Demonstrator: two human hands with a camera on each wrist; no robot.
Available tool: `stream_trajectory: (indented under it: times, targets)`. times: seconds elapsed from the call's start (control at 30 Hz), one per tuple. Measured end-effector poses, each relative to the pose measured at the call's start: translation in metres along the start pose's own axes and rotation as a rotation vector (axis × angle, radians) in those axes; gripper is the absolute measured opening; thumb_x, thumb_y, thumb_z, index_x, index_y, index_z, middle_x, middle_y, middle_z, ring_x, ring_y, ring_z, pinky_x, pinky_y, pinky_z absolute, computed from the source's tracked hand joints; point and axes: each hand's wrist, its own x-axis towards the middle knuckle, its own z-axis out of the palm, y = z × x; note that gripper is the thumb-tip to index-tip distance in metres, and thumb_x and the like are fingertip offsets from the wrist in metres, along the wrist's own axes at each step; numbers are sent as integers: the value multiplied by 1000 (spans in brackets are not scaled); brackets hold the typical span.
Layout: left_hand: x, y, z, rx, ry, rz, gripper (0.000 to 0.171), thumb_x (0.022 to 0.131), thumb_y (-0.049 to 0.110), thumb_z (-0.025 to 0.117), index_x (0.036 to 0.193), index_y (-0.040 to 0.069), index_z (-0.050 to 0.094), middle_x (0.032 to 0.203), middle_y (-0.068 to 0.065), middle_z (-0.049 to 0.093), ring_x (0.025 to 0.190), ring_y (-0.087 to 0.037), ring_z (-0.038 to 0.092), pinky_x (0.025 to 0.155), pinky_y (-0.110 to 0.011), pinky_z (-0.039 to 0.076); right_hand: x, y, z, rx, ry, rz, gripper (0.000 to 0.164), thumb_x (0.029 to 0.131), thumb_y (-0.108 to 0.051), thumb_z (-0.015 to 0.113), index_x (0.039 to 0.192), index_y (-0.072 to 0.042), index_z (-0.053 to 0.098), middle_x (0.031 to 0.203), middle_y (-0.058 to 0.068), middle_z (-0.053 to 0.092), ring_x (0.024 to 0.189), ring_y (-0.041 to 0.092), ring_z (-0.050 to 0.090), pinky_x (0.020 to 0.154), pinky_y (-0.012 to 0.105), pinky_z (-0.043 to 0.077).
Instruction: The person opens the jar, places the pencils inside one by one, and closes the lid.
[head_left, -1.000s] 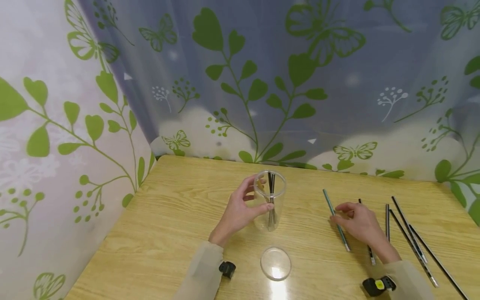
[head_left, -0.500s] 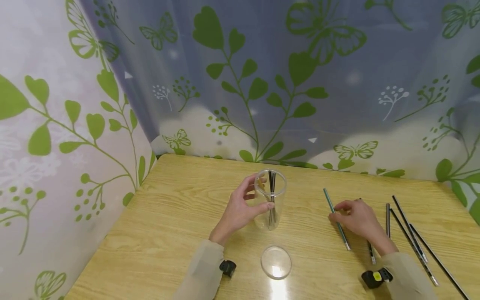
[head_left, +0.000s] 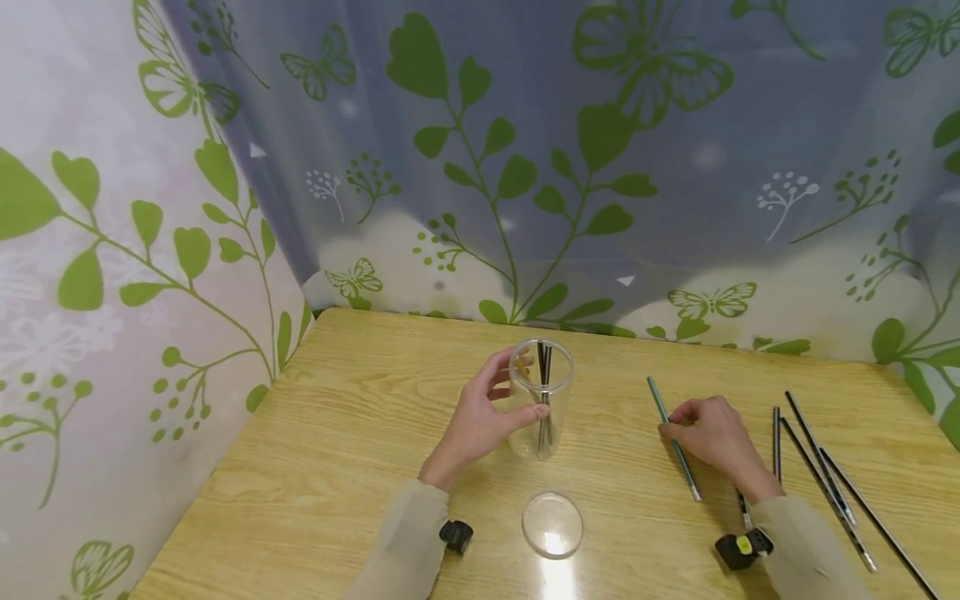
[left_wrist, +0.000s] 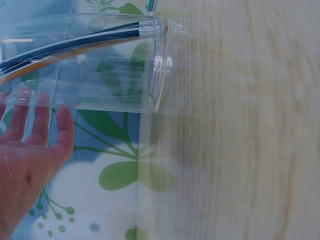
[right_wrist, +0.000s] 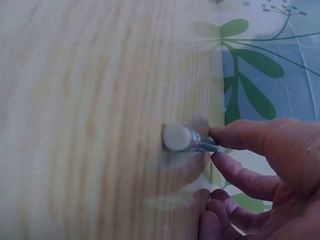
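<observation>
My left hand (head_left: 480, 417) holds a clear plastic jar (head_left: 560, 421) upright, thumb on the near side and fingers behind. A few dark pencils (head_left: 542, 367) stand inside it; the left wrist view also shows an orange one, with metal eraser ends at the jar's bottom. On the right, my right hand (head_left: 712, 437) pinches a teal pencil (head_left: 686, 473) between thumb and index finger at about its middle. Its white eraser end (right_wrist: 177, 137) points at the camera in the right wrist view. Beneath the right wrist a black pencil (head_left: 744, 508) is mostly hidden.
A clear round lid (head_left: 552, 537) lies flat in front of the jar. Several dark pencils (head_left: 827, 495) are spread on the wooden table (head_left: 337, 417) to the right of my right hand, some crossing. A patterned curtain (head_left: 480, 275) hangs along the table's back edge.
My right hand has shifted slightly left and its fingers have closed on the teal pencil. The left hand and the jar have stayed put.
</observation>
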Motion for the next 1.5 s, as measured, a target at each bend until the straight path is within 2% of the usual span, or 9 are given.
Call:
stream_trajectory:
  times: [0.17,0.27,0.6,0.8,0.93,1.1,1.23,1.33,1.5]
  targets:
    - [0,1,0,0,-3,7,74,83,24,85,145,36,49,145,0,60,130,-19,55,107,-48,47,1,-2,0,12,-5,40,25,91,-24,72,95,1,74,95,18,73,82,28,64,65,38,51]
    - [0,2,0,3,1,7,74,83,24,85,146,36,49,144,1,60,129,-19,55,107,-47,47,2,-3,-1,21,-9,64,26,91,-25,72,95,1,74,93,17,73,78,23,63,61,32,47]
    - [1,2,1,5,3,9,74,82,24,86,146,35,49,142,4,61,129,-19,56,107,-47,48,3,-4,-1,19,2,88,24,88,-24,73,91,0,76,85,13,74,70,20,62,59,32,47]
    - [1,3,0,5,2,-5,74,82,24,86,146,37,49,144,-4,60,129,-20,55,107,-48,47,4,-3,0,19,-5,70,22,88,-23,73,87,-1,76,80,10,73,64,19,59,56,32,45]
    - [1,2,0,6,0,-3,74,82,23,86,146,36,49,144,-3,60,129,-20,55,107,-48,47,4,-3,0,26,-10,67,22,88,-23,73,86,-2,75,78,8,72,62,19,57,56,32,44]
    - [1,2,0,6,2,-3,74,82,22,86,145,36,50,142,3,61,130,-23,55,107,-48,47,3,-4,-4,53,-36,122,27,89,-27,72,90,-1,74,85,12,72,68,21,58,58,32,45]
    - [0,1,0,0,-2,0,74,83,22,85,146,35,49,143,-2,60,132,-29,54,107,-49,47,2,-3,-7,75,-38,166,29,92,-29,70,94,0,74,91,14,72,74,22,59,60,32,46]
    - [0,0,0,-3,-5,5,75,83,21,85,147,34,48,146,-6,59,133,-32,54,107,-49,47,1,-3,-7,90,-26,172,29,93,-29,69,95,0,74,91,13,71,74,22,59,61,31,46]
    - [0,0,0,-7,-4,7,76,83,21,85,148,33,48,145,-5,59,133,-34,53,107,-50,47,-2,-3,-7,98,-1,161,29,93,-29,69,95,0,74,91,13,72,74,21,59,62,31,46]
